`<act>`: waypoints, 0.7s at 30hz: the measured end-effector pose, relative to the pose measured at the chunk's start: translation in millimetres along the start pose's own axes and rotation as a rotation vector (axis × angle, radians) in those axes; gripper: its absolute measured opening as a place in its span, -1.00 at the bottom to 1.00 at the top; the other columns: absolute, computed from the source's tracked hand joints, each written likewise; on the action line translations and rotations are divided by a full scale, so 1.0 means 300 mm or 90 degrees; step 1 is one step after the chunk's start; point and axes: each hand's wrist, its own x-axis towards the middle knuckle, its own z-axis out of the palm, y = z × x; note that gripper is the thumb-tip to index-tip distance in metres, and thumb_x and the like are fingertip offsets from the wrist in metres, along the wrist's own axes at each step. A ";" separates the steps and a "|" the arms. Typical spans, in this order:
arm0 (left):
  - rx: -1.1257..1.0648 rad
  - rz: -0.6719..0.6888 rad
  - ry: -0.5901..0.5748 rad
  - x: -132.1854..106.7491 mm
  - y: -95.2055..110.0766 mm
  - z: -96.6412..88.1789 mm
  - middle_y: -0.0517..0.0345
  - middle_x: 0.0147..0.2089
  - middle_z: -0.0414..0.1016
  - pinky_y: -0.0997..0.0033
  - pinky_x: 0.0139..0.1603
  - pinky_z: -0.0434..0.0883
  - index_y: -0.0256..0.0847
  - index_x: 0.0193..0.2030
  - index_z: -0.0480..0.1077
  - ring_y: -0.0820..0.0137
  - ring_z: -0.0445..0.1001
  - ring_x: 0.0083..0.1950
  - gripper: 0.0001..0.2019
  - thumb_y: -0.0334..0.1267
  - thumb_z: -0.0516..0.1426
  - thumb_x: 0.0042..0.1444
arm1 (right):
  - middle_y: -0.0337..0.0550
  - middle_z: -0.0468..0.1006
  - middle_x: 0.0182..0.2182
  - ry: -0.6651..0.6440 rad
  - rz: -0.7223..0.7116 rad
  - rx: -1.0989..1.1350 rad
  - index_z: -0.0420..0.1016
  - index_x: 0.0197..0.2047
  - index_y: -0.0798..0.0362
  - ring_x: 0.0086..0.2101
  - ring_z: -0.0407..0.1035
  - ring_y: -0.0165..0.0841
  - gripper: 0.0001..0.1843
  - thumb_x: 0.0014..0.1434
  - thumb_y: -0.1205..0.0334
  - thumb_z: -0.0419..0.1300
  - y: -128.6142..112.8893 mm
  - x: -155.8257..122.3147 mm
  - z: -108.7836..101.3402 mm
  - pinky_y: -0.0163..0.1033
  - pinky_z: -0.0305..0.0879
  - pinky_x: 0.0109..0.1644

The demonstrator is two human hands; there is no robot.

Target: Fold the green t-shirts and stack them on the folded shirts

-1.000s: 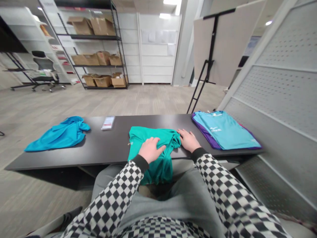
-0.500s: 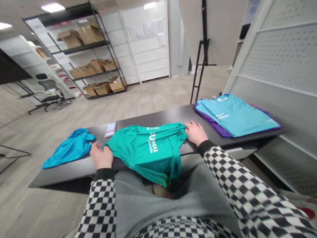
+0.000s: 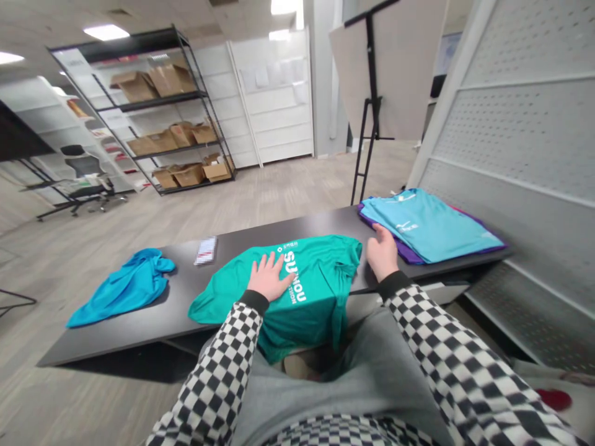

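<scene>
A green T-shirt [image 3: 320, 266] with white lettering lies across the dark table, its near part hanging over the front edge. My left hand [image 3: 269, 277] rests flat on the shirt beside the lettering, fingers spread. Just off the shirt's bunched right end is my right hand [image 3: 382, 254], with some fingers bent, a gap between them and no cloth in them. A crumpled blue garment [image 3: 125, 282] lies on the table's left part. On the right sits a stack of folded shirts, a light blue shirt [image 3: 432, 226] on top and a purple shirt [image 3: 409, 252] showing beneath.
A small white card or packet [image 3: 205, 251] lies near the back edge of the table [image 3: 297, 226]. A perforated panel [image 3: 520, 136] stands close on the right. Behind the table are a board on a black stand [image 3: 367, 136] and a shelf rack with cardboard boxes [image 3: 171, 80].
Both hands have let go of the green T-shirt's ends. My left hand has moved right onto the shirt; my right hand has shifted slightly right. The shirt lies looser and less stretched.
</scene>
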 end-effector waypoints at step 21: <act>-0.096 0.016 0.153 -0.278 -0.114 0.052 -0.26 0.72 0.27 -0.22 0.73 0.22 -0.17 0.65 0.36 -0.16 0.24 0.73 -0.30 0.04 0.17 0.47 | 0.12 0.15 0.71 -0.541 -0.243 -0.389 0.31 0.70 -0.08 0.65 0.01 0.27 -0.13 0.58 -0.41 0.01 -0.203 -0.339 -0.066 0.55 -0.06 0.67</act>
